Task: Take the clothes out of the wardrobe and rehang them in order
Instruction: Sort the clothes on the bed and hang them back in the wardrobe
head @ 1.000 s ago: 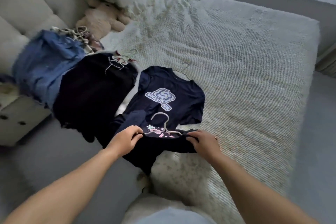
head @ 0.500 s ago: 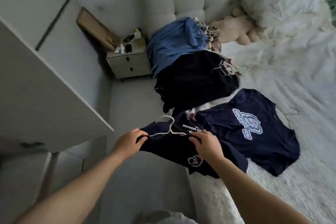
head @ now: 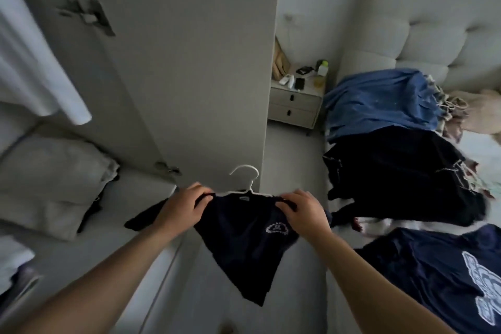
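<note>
A navy T-shirt [head: 244,247] with a small white crest hangs in the air on a white hanger [head: 245,179]. My left hand [head: 181,207] grips its left shoulder and my right hand [head: 305,214] grips its right shoulder. The shirt is in front of the open wardrobe door [head: 189,62]. Inside the wardrobe, folded pale bedding [head: 51,179] lies on a shelf at the left. On the bed at the right lie a blue garment pile [head: 379,103], a black pile [head: 401,176] and a navy T-shirt with a big white logo [head: 439,274].
A small white nightstand [head: 294,106] with several small items stands between the wardrobe door and the bed. A tufted pale headboard [head: 433,30] rises behind the piles. A white garment [head: 35,70] hangs at the upper left. Grey floor [head: 292,160] runs between wardrobe and bed.
I have turned from the bed toward the wardrobe, carrying the hangered navy shirt off the bed and up in front of the open door. Both hands keep their grip.
</note>
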